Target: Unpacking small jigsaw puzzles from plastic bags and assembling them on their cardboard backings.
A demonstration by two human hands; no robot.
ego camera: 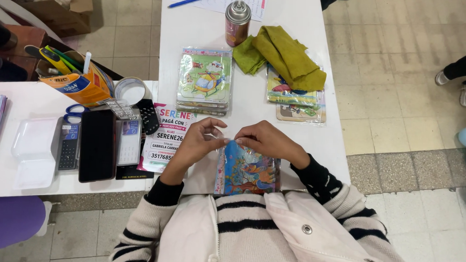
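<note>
Wrapped picture puzzle (248, 171) stood upright at near tabletop (300, 24) edge, long axis vertical. L hand (197, 142) & R hand (266, 140) both pinched its top edge, equally near. Beyond it: puzzle stack (205, 77), green cloth (283, 54), spray can (237, 22).

Glossy plastic wraps the colourful puzzle packet (247, 171); the olive cloth (284, 55) looks soft and matt, the spray can (237, 22) shiny metal.

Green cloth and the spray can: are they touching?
Cannot tell. In the head view the green cloth lies right beside the spray can, its left fold reaching the can's base, but no plain gap or contact shows.
</note>
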